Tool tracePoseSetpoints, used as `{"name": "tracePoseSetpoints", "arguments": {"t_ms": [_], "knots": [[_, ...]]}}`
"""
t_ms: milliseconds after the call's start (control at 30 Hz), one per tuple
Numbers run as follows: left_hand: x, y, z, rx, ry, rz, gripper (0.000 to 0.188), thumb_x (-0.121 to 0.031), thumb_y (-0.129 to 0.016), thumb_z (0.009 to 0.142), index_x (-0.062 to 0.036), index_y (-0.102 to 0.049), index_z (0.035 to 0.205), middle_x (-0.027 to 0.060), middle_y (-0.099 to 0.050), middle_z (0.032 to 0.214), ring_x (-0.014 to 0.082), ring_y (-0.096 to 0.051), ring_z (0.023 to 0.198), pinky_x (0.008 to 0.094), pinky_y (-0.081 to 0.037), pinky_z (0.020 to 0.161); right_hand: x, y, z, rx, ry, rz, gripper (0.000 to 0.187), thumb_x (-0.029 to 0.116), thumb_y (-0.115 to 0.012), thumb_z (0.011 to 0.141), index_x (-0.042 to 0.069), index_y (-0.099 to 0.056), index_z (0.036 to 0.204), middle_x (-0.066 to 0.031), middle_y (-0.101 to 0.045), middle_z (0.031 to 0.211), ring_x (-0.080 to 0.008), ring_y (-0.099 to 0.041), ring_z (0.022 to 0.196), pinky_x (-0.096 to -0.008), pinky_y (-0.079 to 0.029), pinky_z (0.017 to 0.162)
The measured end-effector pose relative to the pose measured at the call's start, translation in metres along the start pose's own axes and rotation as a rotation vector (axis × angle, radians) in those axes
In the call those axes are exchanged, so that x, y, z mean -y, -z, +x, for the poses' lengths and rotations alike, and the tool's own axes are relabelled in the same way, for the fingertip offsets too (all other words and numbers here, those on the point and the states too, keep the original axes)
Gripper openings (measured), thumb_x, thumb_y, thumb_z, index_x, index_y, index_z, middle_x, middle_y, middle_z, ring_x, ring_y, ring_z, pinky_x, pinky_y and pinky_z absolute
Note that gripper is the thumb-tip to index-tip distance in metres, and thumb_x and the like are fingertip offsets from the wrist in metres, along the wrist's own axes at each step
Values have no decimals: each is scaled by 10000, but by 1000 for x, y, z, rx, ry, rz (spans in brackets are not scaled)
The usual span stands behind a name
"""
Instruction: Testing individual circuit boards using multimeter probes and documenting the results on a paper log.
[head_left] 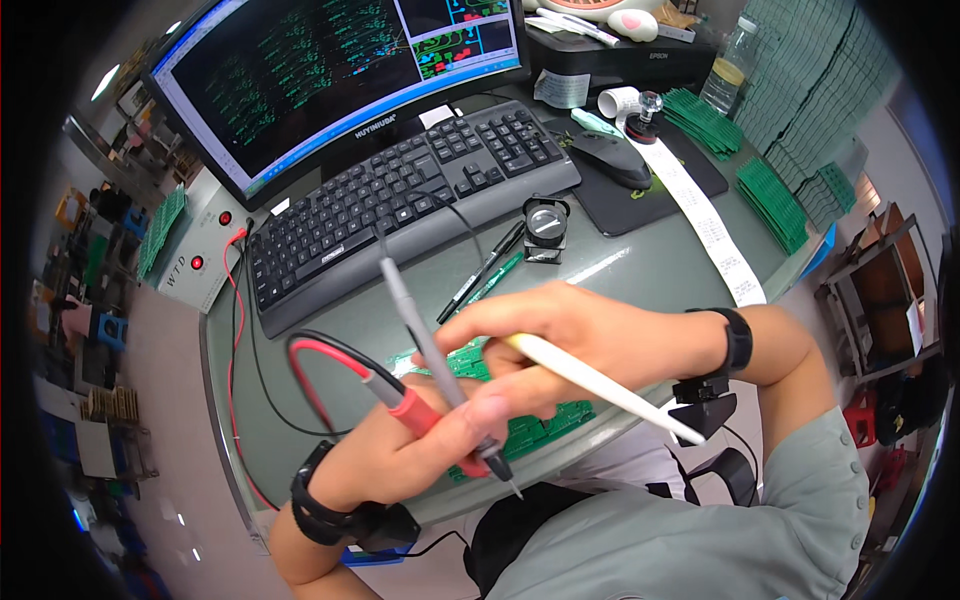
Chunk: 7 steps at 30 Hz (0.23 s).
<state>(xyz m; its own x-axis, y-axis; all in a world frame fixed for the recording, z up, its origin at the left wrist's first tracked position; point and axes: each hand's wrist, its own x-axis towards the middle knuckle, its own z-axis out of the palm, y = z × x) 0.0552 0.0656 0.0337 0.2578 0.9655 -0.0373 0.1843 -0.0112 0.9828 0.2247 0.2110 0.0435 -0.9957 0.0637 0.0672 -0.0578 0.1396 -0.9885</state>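
My left hand (385,455) is closed around a red test probe (412,408), whose red-and-black lead loops up from its back. A grey test probe (415,315) with a black front end slants between my hands, its metal tip toward my body. Both thumbs meet beside it; which hand bears it I cannot tell for sure. My right hand (575,335) is closed, with a slim cream pen-shaped stick (610,390) lodged in its fingers and pointing back past the wrist. Beneath the hands lies a green circuit board (550,425), partly hidden by them.
A black keyboard (400,200) and monitor (330,80) stand beyond my hands. Two pens (480,272) lie beside a round black loupe-like item (546,225). At right are a mouse (610,158), paper strip (700,215) and stacked green boards (770,205). A grey tester box (200,250) sits left.
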Motion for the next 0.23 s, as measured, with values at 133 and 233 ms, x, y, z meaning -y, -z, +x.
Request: {"name": "tracePoseSetpoints", "arguments": {"t_ms": [133,233], "knots": [[11,10,-1,-23,-52,-31,454,-297,-355,993,18,-617,798,136,-639,888,255,-583,847,375,-447,834,-10,1,12,-40,3,253,260,273,-581,973,18,-535,944,-35,-607,679,-106,-615,601,-228,-456,543],[25,24,-1,-300,-148,84,533,-386,-328,972,13,-631,792,197,-641,952,272,-584,934,418,-408,936,-16,12,-1,-129,-139,184,327,333,-641,923,42,-533,1026,-53,-617,743,-146,-680,735,-244,-511,584]]}}
